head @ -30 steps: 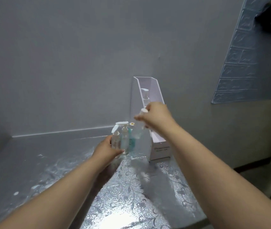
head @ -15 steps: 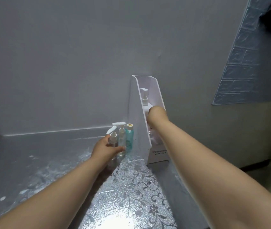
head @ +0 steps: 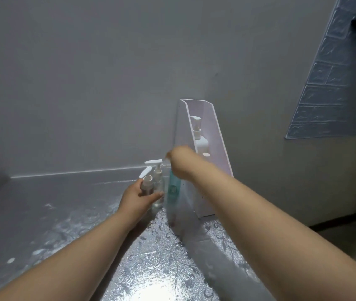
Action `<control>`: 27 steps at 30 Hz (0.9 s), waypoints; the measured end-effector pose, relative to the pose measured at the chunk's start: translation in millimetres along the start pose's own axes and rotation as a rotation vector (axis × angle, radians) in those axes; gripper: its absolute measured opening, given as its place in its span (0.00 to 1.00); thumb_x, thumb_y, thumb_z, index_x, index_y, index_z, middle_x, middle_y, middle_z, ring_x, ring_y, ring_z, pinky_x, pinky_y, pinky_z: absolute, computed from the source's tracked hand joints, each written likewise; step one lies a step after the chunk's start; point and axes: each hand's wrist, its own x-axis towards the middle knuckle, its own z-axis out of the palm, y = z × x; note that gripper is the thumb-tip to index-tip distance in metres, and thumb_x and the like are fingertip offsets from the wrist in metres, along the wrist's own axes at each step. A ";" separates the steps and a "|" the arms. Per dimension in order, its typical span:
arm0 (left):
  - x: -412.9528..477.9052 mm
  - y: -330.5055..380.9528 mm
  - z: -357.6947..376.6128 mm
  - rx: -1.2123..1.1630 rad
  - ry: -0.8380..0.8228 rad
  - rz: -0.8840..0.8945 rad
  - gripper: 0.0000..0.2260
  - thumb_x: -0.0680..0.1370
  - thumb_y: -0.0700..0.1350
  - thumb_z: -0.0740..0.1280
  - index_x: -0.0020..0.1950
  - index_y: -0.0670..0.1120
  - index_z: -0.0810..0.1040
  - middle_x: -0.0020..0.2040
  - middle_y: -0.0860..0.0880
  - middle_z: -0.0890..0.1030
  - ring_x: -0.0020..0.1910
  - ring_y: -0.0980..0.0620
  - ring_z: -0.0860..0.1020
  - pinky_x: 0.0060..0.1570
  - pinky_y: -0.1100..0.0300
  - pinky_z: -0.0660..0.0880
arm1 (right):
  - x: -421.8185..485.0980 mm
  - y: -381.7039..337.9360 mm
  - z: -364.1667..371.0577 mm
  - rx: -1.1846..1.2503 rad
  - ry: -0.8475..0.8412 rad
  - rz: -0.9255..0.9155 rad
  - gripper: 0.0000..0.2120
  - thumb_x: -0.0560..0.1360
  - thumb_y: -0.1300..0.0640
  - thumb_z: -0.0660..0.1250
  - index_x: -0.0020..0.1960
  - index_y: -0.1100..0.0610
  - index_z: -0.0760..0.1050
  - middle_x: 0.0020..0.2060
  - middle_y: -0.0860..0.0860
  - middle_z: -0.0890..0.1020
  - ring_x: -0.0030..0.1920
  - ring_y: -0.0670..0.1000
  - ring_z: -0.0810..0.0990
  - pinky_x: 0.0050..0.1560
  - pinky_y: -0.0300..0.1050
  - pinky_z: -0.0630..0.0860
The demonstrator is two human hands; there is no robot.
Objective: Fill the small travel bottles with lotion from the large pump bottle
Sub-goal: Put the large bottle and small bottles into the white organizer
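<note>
My left hand (head: 137, 199) grips a small clear pump bottle (head: 147, 185) standing on the counter. A second clear pump bottle (head: 158, 181) stands right behind it, touching my fingertips. Next to that is a teal travel bottle (head: 173, 189), and my right hand (head: 179, 161), blurred, is closed over its top and hides its cap. The teal bottle looks smeared. The large white pump bottle (head: 200, 142) stands inside a white upright box (head: 220, 144) against the wall, with a small white cap (head: 206, 154) showing in front of it.
The counter (head: 64, 213) has a shiny silver floral covering and meets the grey wall just behind the bottles. The white box stands at the counter's right end, with the counter's right edge close by. A blue brick-pattern panel (head: 328, 88) is on the right wall.
My right hand put a small bottle into the white box, then came out leftward onto the top of the teal bottle. My left hand stayed on the small clear pump bottle.
</note>
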 end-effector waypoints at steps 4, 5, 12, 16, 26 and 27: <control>-1.4 2.7 -12.9 0.014 0.009 0.007 0.18 0.68 0.43 0.78 0.56 0.47 0.78 0.48 0.48 0.84 0.49 0.46 0.82 0.55 0.46 0.77 | 7.4 -5.4 13.1 -0.046 -0.081 0.050 0.17 0.76 0.65 0.61 0.63 0.59 0.76 0.62 0.56 0.78 0.61 0.59 0.77 0.61 0.46 0.74; -1.5 4.8 -15.0 0.003 0.011 0.015 0.20 0.68 0.43 0.78 0.58 0.48 0.78 0.49 0.48 0.84 0.50 0.46 0.82 0.55 0.45 0.77 | 4.3 -2.8 11.4 0.009 0.000 0.071 0.16 0.75 0.66 0.60 0.61 0.60 0.77 0.59 0.57 0.80 0.59 0.59 0.78 0.58 0.45 0.75; -3.6 31.9 1.2 -0.132 -0.035 0.101 0.36 0.57 0.56 0.78 0.63 0.49 0.76 0.50 0.51 0.85 0.52 0.49 0.82 0.57 0.46 0.76 | -24.3 47.2 -61.0 0.308 0.562 0.227 0.15 0.72 0.68 0.61 0.53 0.60 0.82 0.50 0.57 0.83 0.54 0.57 0.81 0.52 0.41 0.76; -8.7 46.3 19.2 -0.209 -0.116 0.133 0.38 0.59 0.52 0.78 0.67 0.48 0.73 0.52 0.50 0.85 0.54 0.48 0.82 0.55 0.49 0.76 | -33.2 73.8 -77.5 0.235 0.561 0.318 0.13 0.70 0.68 0.62 0.51 0.62 0.81 0.48 0.57 0.83 0.52 0.58 0.81 0.43 0.38 0.76; -6.4 56.8 33.1 -0.247 -0.190 0.129 0.31 0.67 0.41 0.79 0.67 0.48 0.73 0.53 0.49 0.85 0.55 0.49 0.82 0.52 0.54 0.76 | -12.7 72.5 17.3 0.261 0.182 0.333 0.11 0.73 0.69 0.59 0.48 0.62 0.79 0.52 0.61 0.77 0.51 0.60 0.79 0.50 0.42 0.75; -6.9 57.7 32.9 -0.233 -0.192 0.138 0.32 0.65 0.43 0.79 0.68 0.48 0.73 0.53 0.50 0.85 0.54 0.49 0.82 0.54 0.53 0.77 | -13.9 73.4 21.9 0.259 0.173 0.326 0.11 0.73 0.70 0.59 0.46 0.62 0.79 0.51 0.60 0.76 0.50 0.60 0.78 0.50 0.42 0.74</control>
